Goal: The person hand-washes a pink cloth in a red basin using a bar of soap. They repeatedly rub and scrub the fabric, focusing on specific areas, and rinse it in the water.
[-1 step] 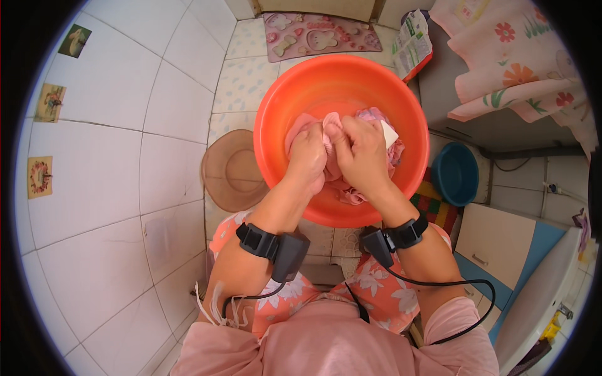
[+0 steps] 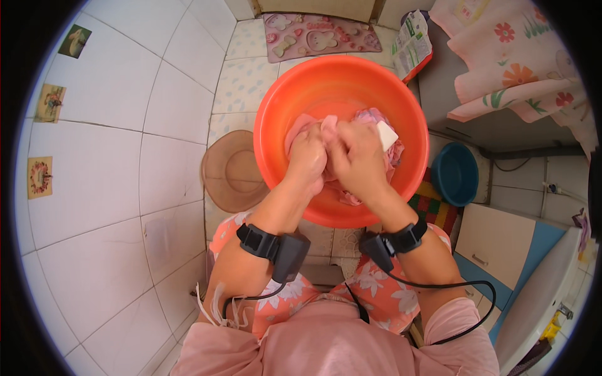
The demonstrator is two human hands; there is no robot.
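From the head view, the pink cloth (image 2: 328,126) is bunched between both hands inside the orange basin (image 2: 342,80). The left hand (image 2: 307,155) curls its fingers round it; the right hand (image 2: 359,153), slightly blurred, bends over it, fingertips hidden. Gripping close together, below the far rim and clear of the white block (image 2: 387,136) at right, should give best control.

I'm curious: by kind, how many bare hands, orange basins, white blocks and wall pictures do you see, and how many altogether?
Bare hands: 2
Orange basin: 1
White block: 1
Wall pictures: 3
Total: 7
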